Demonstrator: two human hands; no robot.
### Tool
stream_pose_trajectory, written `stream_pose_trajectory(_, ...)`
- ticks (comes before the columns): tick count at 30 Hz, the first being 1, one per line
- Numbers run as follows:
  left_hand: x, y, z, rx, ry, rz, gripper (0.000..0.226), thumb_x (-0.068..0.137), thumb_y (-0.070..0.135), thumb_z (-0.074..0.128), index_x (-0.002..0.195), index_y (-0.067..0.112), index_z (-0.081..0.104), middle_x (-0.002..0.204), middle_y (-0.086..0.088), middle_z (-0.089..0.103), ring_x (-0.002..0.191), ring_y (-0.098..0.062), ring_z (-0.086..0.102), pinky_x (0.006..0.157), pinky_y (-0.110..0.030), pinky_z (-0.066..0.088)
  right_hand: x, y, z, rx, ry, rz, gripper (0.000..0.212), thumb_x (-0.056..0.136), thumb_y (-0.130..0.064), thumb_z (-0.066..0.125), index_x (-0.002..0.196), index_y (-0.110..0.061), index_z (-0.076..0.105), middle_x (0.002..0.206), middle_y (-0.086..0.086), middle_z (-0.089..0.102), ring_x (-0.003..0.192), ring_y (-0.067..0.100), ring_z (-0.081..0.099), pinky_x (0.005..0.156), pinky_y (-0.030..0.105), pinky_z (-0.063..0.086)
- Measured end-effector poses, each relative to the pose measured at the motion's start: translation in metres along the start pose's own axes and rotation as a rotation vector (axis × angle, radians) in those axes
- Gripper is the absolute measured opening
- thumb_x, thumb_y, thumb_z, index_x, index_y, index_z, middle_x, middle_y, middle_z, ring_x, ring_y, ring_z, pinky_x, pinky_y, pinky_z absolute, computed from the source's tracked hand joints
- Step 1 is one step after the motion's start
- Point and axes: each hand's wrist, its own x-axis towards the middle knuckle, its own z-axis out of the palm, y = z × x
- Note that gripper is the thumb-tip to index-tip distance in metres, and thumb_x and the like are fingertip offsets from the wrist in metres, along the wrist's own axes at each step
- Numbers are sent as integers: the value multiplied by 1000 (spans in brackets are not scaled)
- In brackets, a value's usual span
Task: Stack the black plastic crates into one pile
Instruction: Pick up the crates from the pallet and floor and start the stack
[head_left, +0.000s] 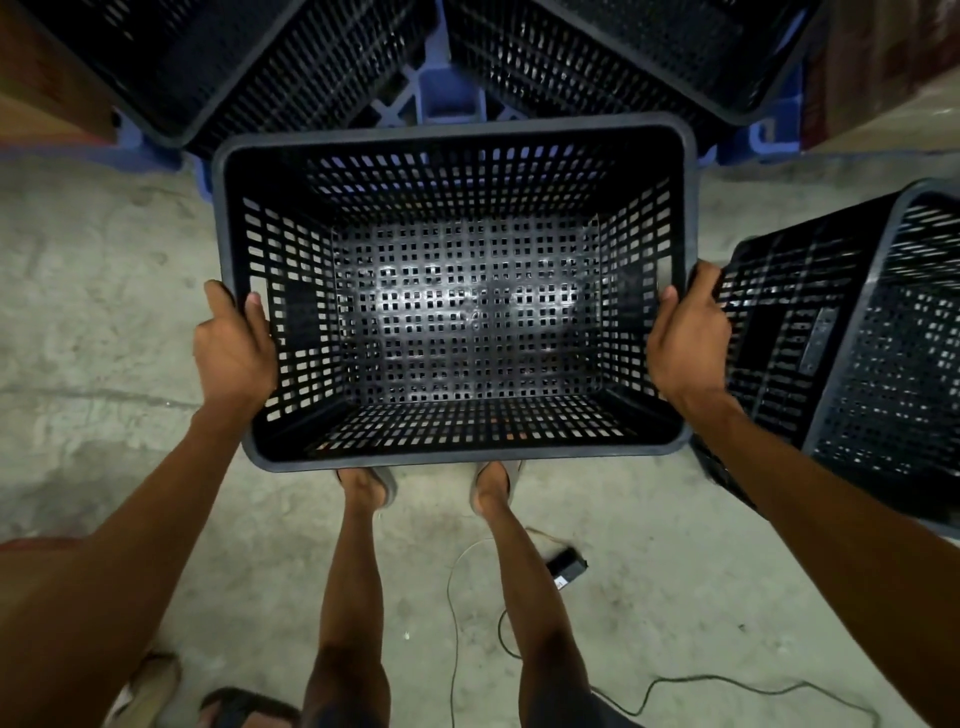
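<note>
held crate (457, 291) centre, tipped crate (852, 332) right

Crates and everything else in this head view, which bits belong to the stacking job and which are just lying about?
Part of the job:
- held crate, gripped by left hand and right hand
- tilted crate at right
- two crates on the blue pallet

Just lying about:
- small black device on the floor
- thin cable

A rough grey concrete floor (104, 322), stained and scuffed. A blue pallet (441, 98) lies at the far side. Brown cardboard boxes (883, 67) stand at both far corners. A thin cable (727, 680) and a small black device (567, 566) lie on the floor.
</note>
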Motion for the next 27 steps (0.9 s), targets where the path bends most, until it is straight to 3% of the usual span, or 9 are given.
stream_pose_trajectory(3, -1, -2, -1, 9, -31, 34, 40, 100, 41, 26, 119, 7, 34, 99, -27, 64, 79, -49, 63, 67, -54, 53, 0, -2, -6, -69, -67, -19, 38, 101, -24, 37, 135, -6, 31, 117, 22, 60, 91, 40, 63, 66, 36, 48)
stream_pose_trajectory(5, -1, -4, 0, 16, -13, 108, 51, 101, 39, 30, 142, 11, 25, 135, -21, 50, 111, -45, 58, 87, -55, 51, 1, -5, -10, -230, -83, -37, 60, 99, -30, 39, 151, -9, 17, 150, 21, 37, 126, 41, 49, 93, 50, 49)
stream_pose_trajectory(7, -4, -8, 0, 73, 27, 216, 72, 100, 42, 33, 155, 7, 4, 161, -18, 18, 145, -34, 29, 113, -50, 31, 0, -5, -15, -371, -71, -105, 75, 100, -37, 39, 158, -10, 0, 164, 22, 6, 149, 37, 23, 110, 51, 35)
stream_pose_trajectory(8, -8, -10, -2, 107, 29, 239, 76, 100, 44, 34, 157, 9, -2, 164, -16, 4, 152, -30, 13, 119, -47, 20, 0, -4, -17, -405, -77, -170, 77, 100, -36, 40, 158, -8, -3, 164, 24, -2, 152, 36, 13, 114, 49, 31)
stream_pose_trajectory(10, -17, -14, -3, 151, 5, 283, 78, 98, 44, 35, 157, 11, -6, 165, -12, -10, 154, -26, -3, 123, -44, 8, 2, 0, -19, -402, -94, -281, 75, 100, -24, 42, 157, -3, -2, 162, 28, -6, 154, 37, 1, 120, 48, 25)
stream_pose_trajectory(15, -17, -18, 4, 188, 0, 334, 71, 101, 36, 31, 157, 10, -4, 165, -11, -10, 154, -26, -6, 125, -46, 5, 8, 4, -9, -348, -105, -354, 68, 99, -12, 41, 153, 10, 6, 161, 33, -1, 152, 43, -4, 125, 49, 10)
stream_pose_trajectory(20, -10, -26, 9, 240, -3, 382, 68, 100, 32, 26, 157, 9, -2, 166, -10, -9, 154, -29, -5, 125, -46, 6, 15, 17, -6, -351, -181, -421, 78, 100, -34, 42, 156, 2, 2, 164, 24, -7, 153, 40, -6, 123, 51, 18)
stream_pose_trajectory(27, -12, -6, -22, 363, -215, 393, 80, 93, 35, 40, 157, 11, 0, 165, -15, -12, 153, -34, -10, 123, -53, 2, 16, -9, -33, -504, -382, -331, 92, 96, -53, 41, 156, 0, -5, 163, 22, -17, 151, 44, -10, 123, 53, 13)
